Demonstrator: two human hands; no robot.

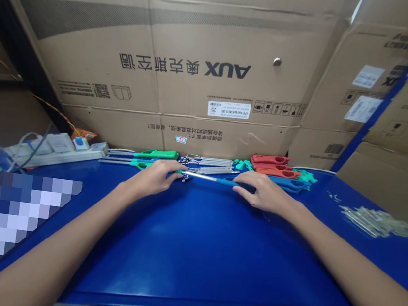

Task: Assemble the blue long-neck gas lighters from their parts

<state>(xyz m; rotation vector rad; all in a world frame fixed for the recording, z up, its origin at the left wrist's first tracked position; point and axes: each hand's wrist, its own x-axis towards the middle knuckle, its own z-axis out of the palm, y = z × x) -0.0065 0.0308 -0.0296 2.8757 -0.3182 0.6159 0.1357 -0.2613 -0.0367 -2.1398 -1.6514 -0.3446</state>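
Note:
Level above the blue table, a thin metal tube with a blue handle part (223, 181) spans the gap between my two hands. My left hand (158, 176) is closed on the tube's left end, where a bit of green shows at the fingertips. At the other end my right hand (259, 189) pinches the blue part, most of which its fingers cover. Bare metal tubes (215, 162) lie just behind my hands. Green-handled rods (157, 154) rest behind the left hand. Behind the right hand are stacked red handles (270, 159), orange ones (276, 172) and blue handles (293, 185).
Small green plastic pieces (241, 164) lie among the tubes. A pile of short metal parts (376, 221) is at right. A white power strip (65, 157) with plugs runs along the back left. Cardboard sheets (188, 37) wall the back of the blue table (192, 251).

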